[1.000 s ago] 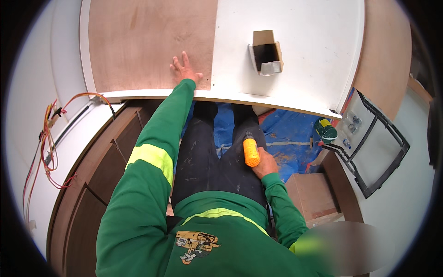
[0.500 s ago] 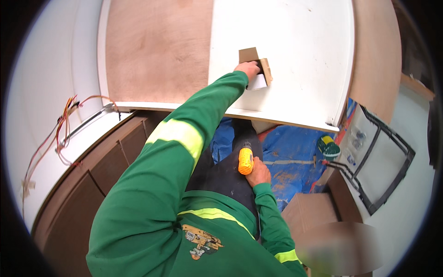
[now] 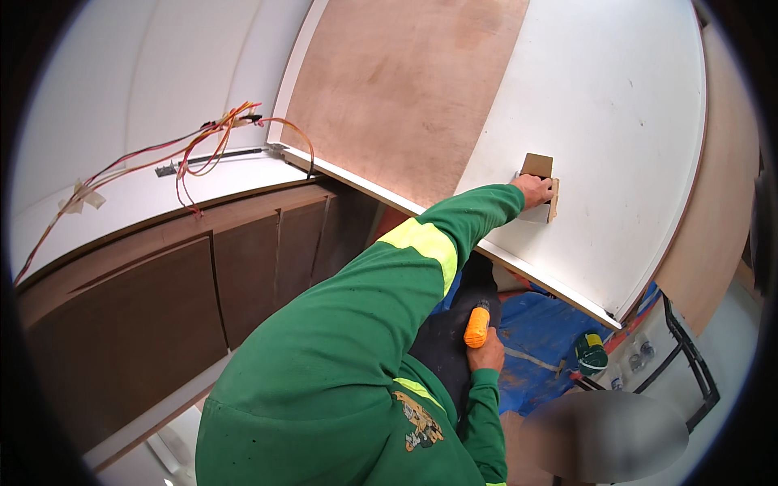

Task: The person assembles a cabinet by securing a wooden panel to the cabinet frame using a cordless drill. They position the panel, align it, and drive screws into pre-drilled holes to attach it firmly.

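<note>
My left hand [image 3: 532, 191] reaches into a small open cardboard box [image 3: 538, 164] standing on the white half of a large panel [image 3: 596, 121]. The box's flap is raised on the far side, and its wall hides my fingertips. Whether those fingers hold anything I cannot see. In my right hand [image 3: 486, 353], low by my dark trousers, is a cordless drill [image 3: 476, 326] with an orange-yellow body, its dark chuck end pointing away from me. My right fingers are wrapped round its grip.
Loose red and orange wires [image 3: 219, 142] hang at the left over a white ledge beside brown cabinet fronts [image 3: 162, 300]. Blue sheeting [image 3: 531, 324] covers the floor. A green shoe [image 3: 592, 353], clear bottles [image 3: 640, 352] and a black metal frame [image 3: 697, 364] are at the right.
My view has swung left, so the panel and box appear farther right. My left hand remains at the box, its fingers more hidden. The drill stays in my right hand.
</note>
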Available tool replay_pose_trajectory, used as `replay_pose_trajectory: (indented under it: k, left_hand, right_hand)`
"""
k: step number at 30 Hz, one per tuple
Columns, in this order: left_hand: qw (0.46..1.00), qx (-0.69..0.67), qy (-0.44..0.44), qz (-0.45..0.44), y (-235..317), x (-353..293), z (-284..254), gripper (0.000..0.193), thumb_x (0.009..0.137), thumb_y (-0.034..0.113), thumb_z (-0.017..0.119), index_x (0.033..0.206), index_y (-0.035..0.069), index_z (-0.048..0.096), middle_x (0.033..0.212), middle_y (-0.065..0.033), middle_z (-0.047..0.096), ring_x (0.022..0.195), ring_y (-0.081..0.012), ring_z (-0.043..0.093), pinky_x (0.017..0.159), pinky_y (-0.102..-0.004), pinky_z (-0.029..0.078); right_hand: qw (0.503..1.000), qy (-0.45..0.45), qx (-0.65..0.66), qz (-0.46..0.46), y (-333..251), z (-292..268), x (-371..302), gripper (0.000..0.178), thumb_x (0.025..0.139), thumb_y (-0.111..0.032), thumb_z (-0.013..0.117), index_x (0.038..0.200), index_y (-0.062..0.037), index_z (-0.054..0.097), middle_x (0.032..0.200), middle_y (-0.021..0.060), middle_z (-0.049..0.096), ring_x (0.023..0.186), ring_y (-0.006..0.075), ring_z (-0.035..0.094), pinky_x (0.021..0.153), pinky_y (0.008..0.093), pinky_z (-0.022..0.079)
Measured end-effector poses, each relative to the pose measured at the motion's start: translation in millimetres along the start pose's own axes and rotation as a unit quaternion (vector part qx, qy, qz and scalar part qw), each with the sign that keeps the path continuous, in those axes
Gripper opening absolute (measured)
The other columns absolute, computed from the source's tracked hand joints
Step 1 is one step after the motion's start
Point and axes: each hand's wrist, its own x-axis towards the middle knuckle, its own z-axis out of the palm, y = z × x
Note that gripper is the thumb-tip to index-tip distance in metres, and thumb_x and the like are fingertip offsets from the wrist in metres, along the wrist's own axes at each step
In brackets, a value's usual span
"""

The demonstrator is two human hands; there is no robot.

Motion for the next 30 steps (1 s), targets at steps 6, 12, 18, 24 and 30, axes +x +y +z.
replay_pose_trajectory:
  k: [6, 12, 18, 24, 30]
  left_hand:
    - [0.952, -0.253, 0.148, -0.088, 26, -36, -16, 0.028, 0.099, 0.002, 0.056, 0.127, 0.003, 0.052, 0.115, -0.0212, 0.062, 0.104, -0.0407, 0.069, 0.09, -0.0492, 0.058]
    - [0.906, -0.286, 0.262, -0.166, 40, -158, -23, 0.039, 0.087, -0.003, 0.056, 0.126, -0.003, 0.057, 0.129, -0.0249, 0.059, 0.126, -0.0434, 0.058, 0.112, -0.0475, 0.048]
    - [0.875, -0.295, 0.232, -0.305, 10, -334, 19, 0.018, 0.098, 0.007, 0.053, 0.111, 0.002, 0.064, 0.113, -0.0229, 0.067, 0.11, -0.0441, 0.064, 0.098, -0.0509, 0.051]
    - [0.723, -0.398, 0.292, -0.484, -15, -453, 14, 0.015, 0.104, 0.012, 0.057, 0.113, 0.007, 0.067, 0.093, -0.017, 0.068, 0.081, -0.032, 0.068, 0.076, -0.0447, 0.055]
    - [0.698, -0.439, 0.256, -0.504, -42, -479, -22, 0.024, 0.101, 0.015, 0.062, 0.12, 0.001, 0.069, 0.097, -0.0145, 0.074, 0.071, -0.0222, 0.071, 0.073, -0.0377, 0.059]
  right_hand:
    - [0.999, -0.015, -0.031, -0.012, -8, -12, 4, 0.03, 0.092, -0.031, 0.072, 0.105, -0.0064, 0.062, 0.103, 0.0272, 0.074, 0.1, 0.0529, 0.068, 0.084, 0.0598, 0.054]
    - [0.998, 0.008, -0.044, -0.048, -24, -48, 18, 0.032, 0.094, -0.035, 0.071, 0.107, -0.0064, 0.063, 0.105, 0.0274, 0.074, 0.103, 0.0518, 0.068, 0.087, 0.0596, 0.054]
    - [0.989, 0.086, 0.088, -0.075, 27, -44, 41, 0.032, 0.089, -0.028, 0.074, 0.106, -0.0021, 0.068, 0.097, 0.0211, 0.075, 0.093, 0.0432, 0.072, 0.08, 0.0519, 0.057]
    - [0.913, 0.051, 0.402, 0.056, 117, -25, 60, 0.015, 0.085, -0.01, 0.072, 0.096, -0.0012, 0.066, 0.078, 0.0083, 0.066, 0.058, 0.0212, 0.065, 0.054, 0.0373, 0.053]
    - [0.869, 0.136, 0.449, 0.157, 142, -41, -10, 0.026, 0.081, -0.008, 0.07, 0.105, -0.0007, 0.064, 0.073, 0.0099, 0.066, 0.055, 0.025, 0.066, 0.055, 0.04, 0.055]
